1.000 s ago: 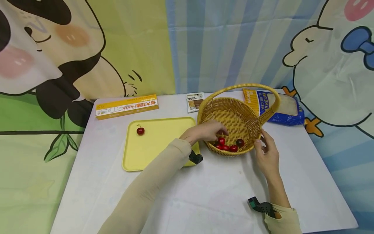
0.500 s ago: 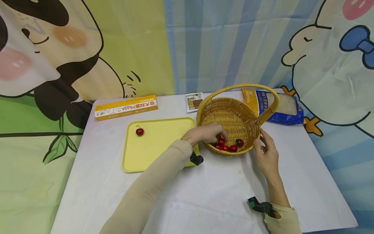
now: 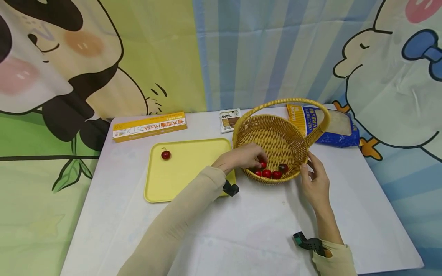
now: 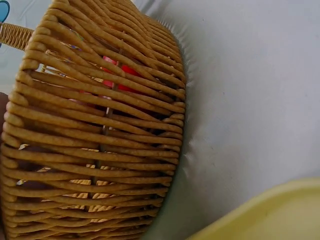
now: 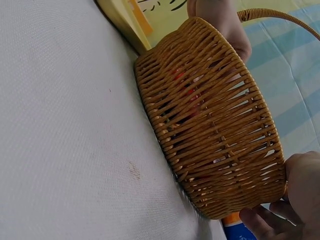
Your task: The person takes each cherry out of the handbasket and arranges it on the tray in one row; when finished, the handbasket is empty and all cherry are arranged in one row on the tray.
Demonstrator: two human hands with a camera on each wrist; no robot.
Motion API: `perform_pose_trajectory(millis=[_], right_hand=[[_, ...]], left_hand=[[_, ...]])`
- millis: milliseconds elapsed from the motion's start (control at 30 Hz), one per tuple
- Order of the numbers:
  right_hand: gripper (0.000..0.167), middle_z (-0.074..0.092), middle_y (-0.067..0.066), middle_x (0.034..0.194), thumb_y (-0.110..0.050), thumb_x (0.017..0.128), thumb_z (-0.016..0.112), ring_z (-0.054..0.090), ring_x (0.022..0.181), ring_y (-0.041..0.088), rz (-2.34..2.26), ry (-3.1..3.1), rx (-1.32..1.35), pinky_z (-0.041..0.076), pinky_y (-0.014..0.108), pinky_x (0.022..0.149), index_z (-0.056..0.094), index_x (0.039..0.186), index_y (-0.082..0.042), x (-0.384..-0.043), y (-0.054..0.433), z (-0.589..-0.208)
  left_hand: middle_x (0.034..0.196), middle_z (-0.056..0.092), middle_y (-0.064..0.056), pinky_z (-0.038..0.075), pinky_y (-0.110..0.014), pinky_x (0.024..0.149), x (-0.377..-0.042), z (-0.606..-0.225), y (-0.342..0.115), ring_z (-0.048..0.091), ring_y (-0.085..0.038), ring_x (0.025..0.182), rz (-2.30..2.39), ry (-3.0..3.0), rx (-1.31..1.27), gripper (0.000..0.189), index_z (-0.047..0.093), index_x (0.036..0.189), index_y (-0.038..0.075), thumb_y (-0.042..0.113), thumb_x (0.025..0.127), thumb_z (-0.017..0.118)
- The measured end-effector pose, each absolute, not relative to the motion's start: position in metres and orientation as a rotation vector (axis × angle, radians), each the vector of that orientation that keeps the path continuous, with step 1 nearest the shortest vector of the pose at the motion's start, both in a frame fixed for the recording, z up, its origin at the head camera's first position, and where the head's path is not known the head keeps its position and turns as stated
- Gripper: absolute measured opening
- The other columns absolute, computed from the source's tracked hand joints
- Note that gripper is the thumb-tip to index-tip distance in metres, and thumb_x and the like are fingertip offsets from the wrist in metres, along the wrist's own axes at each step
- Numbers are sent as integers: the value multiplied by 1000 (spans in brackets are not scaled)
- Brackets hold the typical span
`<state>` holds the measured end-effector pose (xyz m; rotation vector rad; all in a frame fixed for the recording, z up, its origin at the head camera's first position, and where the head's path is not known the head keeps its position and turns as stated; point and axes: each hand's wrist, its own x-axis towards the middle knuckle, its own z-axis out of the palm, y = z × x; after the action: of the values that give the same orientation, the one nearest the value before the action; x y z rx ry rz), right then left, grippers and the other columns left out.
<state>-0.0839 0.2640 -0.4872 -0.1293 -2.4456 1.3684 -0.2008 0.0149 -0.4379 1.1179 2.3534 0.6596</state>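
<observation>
A woven yellow basket with an arched handle stands on the table, several dark red cherries lying in its near side. My left hand reaches over the basket's left rim, its curled fingers pinching one cherry. In the left wrist view the basket's woven side hides most of that hand. My right hand grips the basket's right rim, as the right wrist view also shows, with thumb and fingers at the rim. A single stemmed cherry rests on the yellow tray to the left.
Behind the tray lies a pasta box. A small packet lies at the back, left of the basket, and a blue and yellow pasta bag lies behind it to the right. The white tabletop extends in front.
My left fingers have closed on a cherry in the basket and raised it slightly, and the cherries beside it have shifted a little. My right hand stays on the rim.
</observation>
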Motion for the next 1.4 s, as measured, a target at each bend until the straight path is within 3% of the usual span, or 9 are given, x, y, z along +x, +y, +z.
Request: perform_pose_trajectory(millis=[400, 833, 1167, 1400], right_hand=[[51, 49, 10, 158, -12, 108, 55, 55, 139, 38, 1380, -2419, -81, 43, -1, 89, 47, 158, -18, -85, 264, -489], [50, 50, 11, 157, -13, 108, 54, 55, 138, 39, 1365, -2432, -100, 44, 0, 90, 47, 158, -16, -85, 263, -490], [51, 51, 6, 156, -14, 108, 54, 57, 138, 28, 1354, -2441, -161, 45, 1, 90, 47, 158, -21, -85, 266, -493], [51, 51, 6, 156, -14, 108, 55, 57, 138, 28, 1363, -2434, -144, 45, 1, 89, 47, 158, -21, -84, 265, -492]], left_hand=[[137, 69, -4, 44, -35, 118, -197, -419, 6, 59, -22, 134, 725, 2429, 1193, 33, 72, 133, 9, 16, 100, 72], [134, 70, -2, 48, -32, 112, -187, -401, -10, 63, -18, 128, 883, 2475, 1224, 31, 74, 130, 13, 22, 100, 72], [126, 74, -2, 52, -25, 105, -177, -399, -22, 67, -16, 122, 1071, 2475, 1239, 29, 77, 123, 12, 21, 96, 78], [125, 75, -1, 50, -23, 108, -167, -396, -37, 66, -15, 124, 1162, 2465, 1244, 27, 79, 121, 13, 22, 95, 80]])
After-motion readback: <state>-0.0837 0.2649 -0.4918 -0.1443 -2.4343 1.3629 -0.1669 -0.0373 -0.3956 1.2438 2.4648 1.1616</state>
